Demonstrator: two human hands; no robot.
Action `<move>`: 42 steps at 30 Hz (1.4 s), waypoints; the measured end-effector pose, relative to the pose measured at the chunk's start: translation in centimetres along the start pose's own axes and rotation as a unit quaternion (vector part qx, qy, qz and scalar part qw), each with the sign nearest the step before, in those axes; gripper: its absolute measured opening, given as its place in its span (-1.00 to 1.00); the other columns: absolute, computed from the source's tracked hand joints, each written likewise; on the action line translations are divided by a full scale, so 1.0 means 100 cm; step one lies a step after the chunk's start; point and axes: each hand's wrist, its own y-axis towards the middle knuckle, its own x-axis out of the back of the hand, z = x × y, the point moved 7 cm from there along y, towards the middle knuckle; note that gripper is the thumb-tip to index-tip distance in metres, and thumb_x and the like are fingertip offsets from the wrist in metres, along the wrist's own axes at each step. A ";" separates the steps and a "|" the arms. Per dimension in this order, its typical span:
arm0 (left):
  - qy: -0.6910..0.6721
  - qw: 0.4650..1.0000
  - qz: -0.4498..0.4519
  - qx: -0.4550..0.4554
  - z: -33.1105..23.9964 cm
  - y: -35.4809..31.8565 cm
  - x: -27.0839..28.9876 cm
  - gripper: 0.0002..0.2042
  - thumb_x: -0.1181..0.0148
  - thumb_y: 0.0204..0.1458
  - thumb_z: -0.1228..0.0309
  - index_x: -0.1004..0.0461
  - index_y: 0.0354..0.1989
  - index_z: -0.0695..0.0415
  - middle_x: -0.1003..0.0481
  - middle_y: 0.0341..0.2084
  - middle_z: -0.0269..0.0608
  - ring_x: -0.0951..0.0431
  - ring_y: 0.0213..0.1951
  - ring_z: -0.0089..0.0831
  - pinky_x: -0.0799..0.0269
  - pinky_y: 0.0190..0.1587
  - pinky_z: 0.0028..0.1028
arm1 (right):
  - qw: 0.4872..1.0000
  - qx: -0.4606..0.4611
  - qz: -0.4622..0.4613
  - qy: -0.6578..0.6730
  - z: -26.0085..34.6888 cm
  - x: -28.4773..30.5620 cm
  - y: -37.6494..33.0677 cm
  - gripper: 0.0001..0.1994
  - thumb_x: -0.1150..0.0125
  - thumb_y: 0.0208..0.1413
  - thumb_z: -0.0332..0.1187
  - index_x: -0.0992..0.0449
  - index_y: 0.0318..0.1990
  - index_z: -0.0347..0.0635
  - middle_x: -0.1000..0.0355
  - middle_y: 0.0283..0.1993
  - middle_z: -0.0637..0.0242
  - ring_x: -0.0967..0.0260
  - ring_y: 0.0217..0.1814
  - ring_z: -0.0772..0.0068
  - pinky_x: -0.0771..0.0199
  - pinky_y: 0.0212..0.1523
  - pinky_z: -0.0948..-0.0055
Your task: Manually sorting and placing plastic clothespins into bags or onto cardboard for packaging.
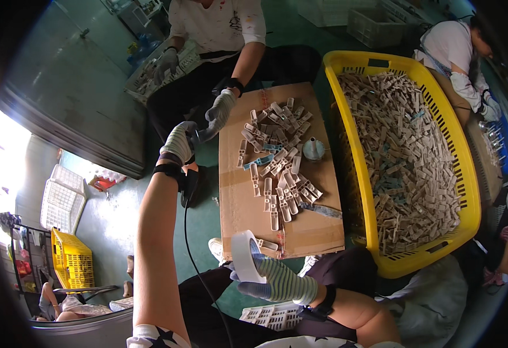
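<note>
My left hand point(178, 144), in a striped glove with dark fingertips, reaches out left of the cardboard-covered table point(236, 203). Its fingers are bent together and meet the gloved hand point(219, 113) of a person seated opposite; whatever lies between them is hidden. At the table's near edge, my right hand point(286, 279) grips a white roll of tape point(243, 258), thumb and fingers around its ring. Several beige plastic clip-like parts point(274, 203) lie heaped on the cardboard, with a few bluish ones among them. A pale blue-grey funnel-shaped piece point(313, 149) stands beside the heap.
A large yellow basket point(375, 220) full of the same beige parts stands right of the table. A black cable point(191, 249) hangs by my left forearm. White point(62, 200) and yellow crates point(71, 258) are on the left. Another person point(456, 64) works at the far right.
</note>
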 end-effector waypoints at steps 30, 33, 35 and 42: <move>0.454 0.746 -0.347 -0.342 -0.099 -0.129 -0.085 -0.22 -0.30 -0.12 -0.17 -0.38 0.15 0.21 -0.48 -0.02 0.06 -0.45 0.08 -0.06 -0.34 0.15 -0.20 | 0.999 0.020 -0.027 -0.041 -0.001 0.019 0.006 -0.60 -0.25 0.17 -0.29 -0.39 0.11 -0.24 -0.48 -0.06 0.32 -0.44 -0.03 0.49 -0.43 0.01 0.46; 0.376 0.760 -0.327 -0.417 -0.093 -0.161 -0.075 -0.28 -0.27 -0.02 -0.08 -0.32 0.19 0.23 -0.49 -0.04 0.09 -0.53 -0.03 -0.07 -0.43 0.04 -0.26 | 0.982 -0.086 -0.049 0.161 -0.005 0.018 0.004 -0.61 -0.24 0.18 -0.28 -0.41 0.11 -0.24 -0.47 -0.03 0.34 -0.43 0.00 0.49 -0.42 0.06 0.45; 0.280 0.815 -0.223 -0.455 -0.067 -0.183 -0.057 -0.30 -0.25 0.05 0.02 -0.23 0.25 0.23 -0.49 -0.03 0.10 -0.56 -0.06 -0.12 -0.45 0.00 -0.31 | 0.982 -0.051 -0.065 0.168 -0.001 0.013 0.008 -0.64 -0.24 0.18 -0.25 -0.43 0.06 -0.22 -0.45 -0.13 0.41 -0.40 -0.09 0.54 -0.41 -0.04 0.47; -0.028 0.991 -0.041 -0.127 0.138 -0.261 0.007 -0.42 -0.28 0.07 0.26 -0.23 0.26 0.10 -0.45 -0.12 -0.21 -0.49 -0.16 -0.39 -0.45 -0.09 -0.44 | 0.976 -0.094 0.046 0.190 -0.039 -0.089 -0.038 -0.62 -0.21 0.21 -0.29 -0.40 0.12 -0.23 -0.44 -0.04 0.45 -0.36 0.02 0.57 -0.34 0.08 0.53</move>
